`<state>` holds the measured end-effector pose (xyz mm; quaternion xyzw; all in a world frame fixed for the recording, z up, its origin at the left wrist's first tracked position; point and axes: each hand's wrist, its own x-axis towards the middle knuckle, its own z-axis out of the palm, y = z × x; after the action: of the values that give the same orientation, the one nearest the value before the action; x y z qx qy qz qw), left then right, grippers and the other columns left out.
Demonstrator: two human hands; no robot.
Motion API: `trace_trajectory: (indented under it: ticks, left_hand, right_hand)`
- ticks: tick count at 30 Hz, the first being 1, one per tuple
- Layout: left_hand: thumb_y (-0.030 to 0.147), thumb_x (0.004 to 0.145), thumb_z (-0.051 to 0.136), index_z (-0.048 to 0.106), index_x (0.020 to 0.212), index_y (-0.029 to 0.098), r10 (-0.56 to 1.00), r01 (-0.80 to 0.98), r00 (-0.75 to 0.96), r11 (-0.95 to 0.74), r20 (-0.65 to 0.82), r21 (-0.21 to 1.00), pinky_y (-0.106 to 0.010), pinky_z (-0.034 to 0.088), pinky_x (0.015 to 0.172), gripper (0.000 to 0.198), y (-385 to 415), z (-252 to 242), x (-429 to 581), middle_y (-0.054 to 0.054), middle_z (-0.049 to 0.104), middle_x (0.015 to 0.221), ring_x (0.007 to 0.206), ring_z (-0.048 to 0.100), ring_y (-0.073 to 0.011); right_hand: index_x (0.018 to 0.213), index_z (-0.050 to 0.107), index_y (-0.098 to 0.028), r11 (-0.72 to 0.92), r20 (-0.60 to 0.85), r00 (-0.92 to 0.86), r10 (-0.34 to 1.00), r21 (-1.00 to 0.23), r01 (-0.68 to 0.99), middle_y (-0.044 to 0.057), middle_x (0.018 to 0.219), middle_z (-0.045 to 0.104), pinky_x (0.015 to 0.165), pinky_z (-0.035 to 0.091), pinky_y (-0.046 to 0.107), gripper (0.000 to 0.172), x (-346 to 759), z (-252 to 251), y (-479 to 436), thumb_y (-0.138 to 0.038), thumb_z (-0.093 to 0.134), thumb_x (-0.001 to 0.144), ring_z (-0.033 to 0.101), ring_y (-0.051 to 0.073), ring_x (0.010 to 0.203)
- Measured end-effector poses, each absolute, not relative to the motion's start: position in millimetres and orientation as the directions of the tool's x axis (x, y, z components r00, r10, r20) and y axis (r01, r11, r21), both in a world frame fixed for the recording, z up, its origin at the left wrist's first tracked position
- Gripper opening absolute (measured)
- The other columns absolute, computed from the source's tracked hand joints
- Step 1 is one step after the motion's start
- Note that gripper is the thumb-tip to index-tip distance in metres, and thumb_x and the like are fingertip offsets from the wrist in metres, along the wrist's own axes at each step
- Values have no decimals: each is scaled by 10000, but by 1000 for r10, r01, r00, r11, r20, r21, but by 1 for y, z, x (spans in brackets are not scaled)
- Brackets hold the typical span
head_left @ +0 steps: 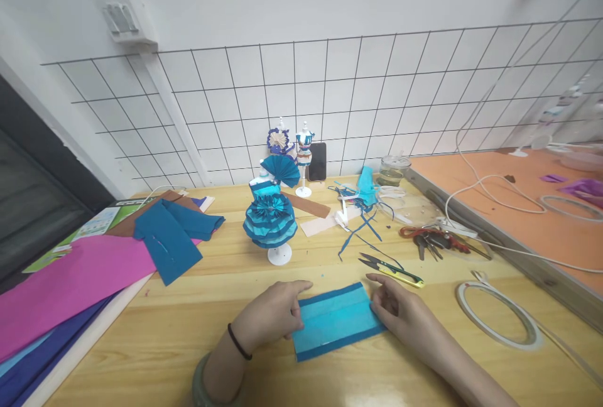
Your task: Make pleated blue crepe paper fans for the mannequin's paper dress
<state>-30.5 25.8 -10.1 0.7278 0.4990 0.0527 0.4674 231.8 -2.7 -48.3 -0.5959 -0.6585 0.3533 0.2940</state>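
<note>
A rectangle of bright blue crepe paper [336,316] with darker blue bands along its long edges lies on the table in front of me. My left hand [277,309] grips its left end, thumb on the edge and index finger stretched out above. At the right end, my right hand [398,306] holds the edge between curled fingers and thumb, its index finger also extended. Behind the paper stands a small white dress form [279,254] in a layered blue paper dress [270,218], with a pleated dark-blue fan [281,170] at its shoulder. Yellow-handled thread snips [393,270] lie beyond my right hand.
Folded teal [169,237] and magenta paper [85,272] sheets cover the left side. Blue paper scraps [367,190], scissors and keys [436,240], and a tape roll [499,316] lie to the right. A phone [318,162] leans against the wall beside more dress forms.
</note>
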Motion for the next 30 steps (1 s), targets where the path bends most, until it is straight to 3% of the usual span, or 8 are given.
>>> trace_trajectory:
  ticks: [20, 30]
  left_hand:
    - [111, 630, 450, 409, 1261, 245, 763, 681, 514, -87, -391, 727, -162, 388, 412, 646, 26, -6, -35, 29, 577, 779, 432, 526, -63]
    - [122, 646, 440, 433, 1238, 241, 766, 686, 530, -134, -365, 715, -160, 408, 464, 604, 26, 0, -37, 41, 595, 778, 419, 523, -46]
  right_hand:
    - [1120, 466, -142, 46, -32, -127, 991, -825, 564, -13, 672, 547, 548, 402, 244, 377, 235, -54, 0, -269, 447, 766, 533, 142, 591]
    - [1102, 484, -127, 13, -34, -95, 995, -893, 450, -10, 674, 552, 556, 421, 239, 397, 233, -58, 0, -290, 500, 740, 531, 134, 597]
